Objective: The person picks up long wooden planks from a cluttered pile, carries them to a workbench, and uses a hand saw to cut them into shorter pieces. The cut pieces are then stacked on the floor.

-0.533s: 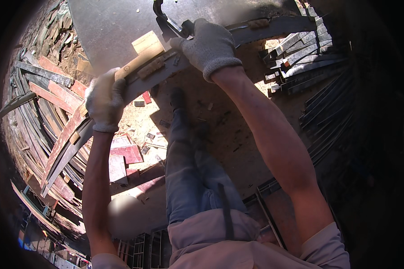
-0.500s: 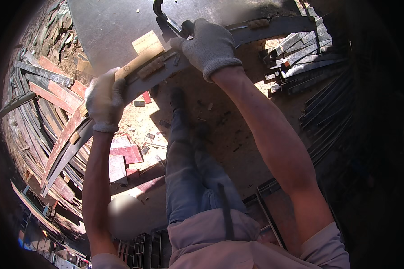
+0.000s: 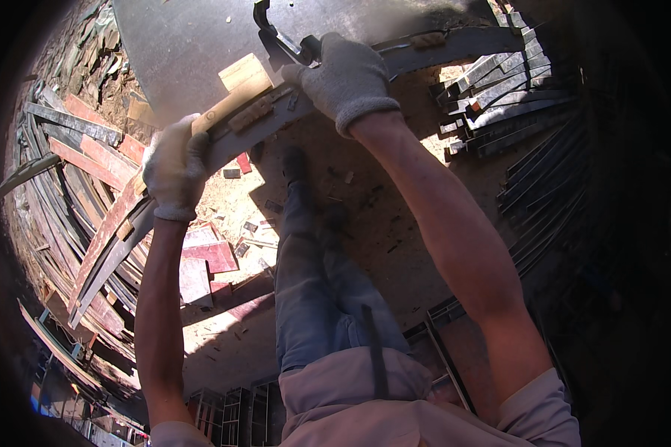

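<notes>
My left hand (image 3: 174, 170), in a pale work glove, is closed around a long curved wooden piece (image 3: 235, 138) at the table's near edge. This piece has a dark flat face and blocks fixed along it; its lower end (image 3: 97, 276) hangs to the left. A light wooden strip (image 3: 230, 106) lies along its upper side, beside a short pale block (image 3: 244, 71). My right hand (image 3: 348, 78), gloved too, is closed around a black and silver hand tool (image 3: 294, 48) with a curved black end, over the curved piece. Its grip is hidden by the glove.
A dark sheet-topped table (image 3: 190, 45) lies ahead. Piled curved strips and boards (image 3: 60, 171) fill the left, with stacked dark strips (image 3: 499, 82) at right. Red offcuts (image 3: 212, 257) and scraps litter the ground near my legs. Metal frames (image 3: 238, 413) stand near my waist.
The pale blurred round shape beside my left forearm is gone from view. My right forearm has shifted very slightly left; both hands keep their holds.
</notes>
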`<control>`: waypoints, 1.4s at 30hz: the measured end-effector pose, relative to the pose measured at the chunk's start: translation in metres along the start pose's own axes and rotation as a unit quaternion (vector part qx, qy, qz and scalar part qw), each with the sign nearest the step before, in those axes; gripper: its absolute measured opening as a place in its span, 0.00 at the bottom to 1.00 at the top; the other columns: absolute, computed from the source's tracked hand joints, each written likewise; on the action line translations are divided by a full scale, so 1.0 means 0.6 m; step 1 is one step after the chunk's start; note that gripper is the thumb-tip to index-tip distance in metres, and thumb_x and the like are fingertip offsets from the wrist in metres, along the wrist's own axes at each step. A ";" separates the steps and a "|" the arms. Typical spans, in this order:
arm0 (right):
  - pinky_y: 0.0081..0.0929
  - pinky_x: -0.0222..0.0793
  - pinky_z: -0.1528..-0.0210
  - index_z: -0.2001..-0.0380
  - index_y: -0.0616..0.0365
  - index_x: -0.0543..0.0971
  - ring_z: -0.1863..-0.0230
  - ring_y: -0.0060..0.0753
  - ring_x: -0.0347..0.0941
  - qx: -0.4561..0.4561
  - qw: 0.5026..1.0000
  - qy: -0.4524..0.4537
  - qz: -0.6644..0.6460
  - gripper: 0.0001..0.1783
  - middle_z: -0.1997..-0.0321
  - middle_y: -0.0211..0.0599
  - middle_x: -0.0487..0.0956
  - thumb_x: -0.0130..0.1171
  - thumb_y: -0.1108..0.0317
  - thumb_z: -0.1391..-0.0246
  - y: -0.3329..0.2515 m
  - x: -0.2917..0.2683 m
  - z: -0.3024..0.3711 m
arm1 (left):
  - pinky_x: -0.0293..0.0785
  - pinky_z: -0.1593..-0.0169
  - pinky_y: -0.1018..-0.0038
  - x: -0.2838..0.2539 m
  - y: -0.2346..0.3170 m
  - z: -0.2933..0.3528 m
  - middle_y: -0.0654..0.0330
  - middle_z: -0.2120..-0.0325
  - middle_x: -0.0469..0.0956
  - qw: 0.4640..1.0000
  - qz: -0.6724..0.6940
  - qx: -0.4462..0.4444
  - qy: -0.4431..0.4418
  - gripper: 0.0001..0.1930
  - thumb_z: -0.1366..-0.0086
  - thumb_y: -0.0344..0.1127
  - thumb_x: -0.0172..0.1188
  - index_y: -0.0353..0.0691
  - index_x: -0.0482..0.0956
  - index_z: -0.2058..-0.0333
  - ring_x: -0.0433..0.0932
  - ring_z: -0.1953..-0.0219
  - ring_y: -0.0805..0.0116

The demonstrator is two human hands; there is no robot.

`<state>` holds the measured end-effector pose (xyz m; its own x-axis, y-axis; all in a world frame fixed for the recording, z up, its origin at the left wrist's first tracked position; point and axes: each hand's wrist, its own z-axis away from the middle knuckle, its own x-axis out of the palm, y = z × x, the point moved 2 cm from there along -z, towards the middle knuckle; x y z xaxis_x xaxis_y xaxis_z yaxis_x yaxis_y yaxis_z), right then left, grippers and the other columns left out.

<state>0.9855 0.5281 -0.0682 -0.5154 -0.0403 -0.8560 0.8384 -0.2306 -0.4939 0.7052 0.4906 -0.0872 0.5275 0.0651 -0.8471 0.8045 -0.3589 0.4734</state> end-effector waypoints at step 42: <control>0.18 0.43 0.84 0.65 0.57 0.82 0.86 0.09 0.51 0.215 0.731 -0.233 -0.605 0.26 0.86 0.17 0.61 0.47 0.46 0.25 -0.114 0.236 0.263 | 0.80 0.63 0.60 -0.001 -0.019 0.009 0.60 0.62 0.86 0.998 0.056 -0.028 0.023 0.26 0.23 0.45 0.47 0.39 0.65 0.32 0.86 0.65 0.51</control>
<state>0.8269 0.3849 -0.1315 -0.9214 0.1428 0.3615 -0.3626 -0.6510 -0.6669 0.6944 0.4898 -0.0934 0.6263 0.0708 -0.7763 0.7528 -0.3136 0.5787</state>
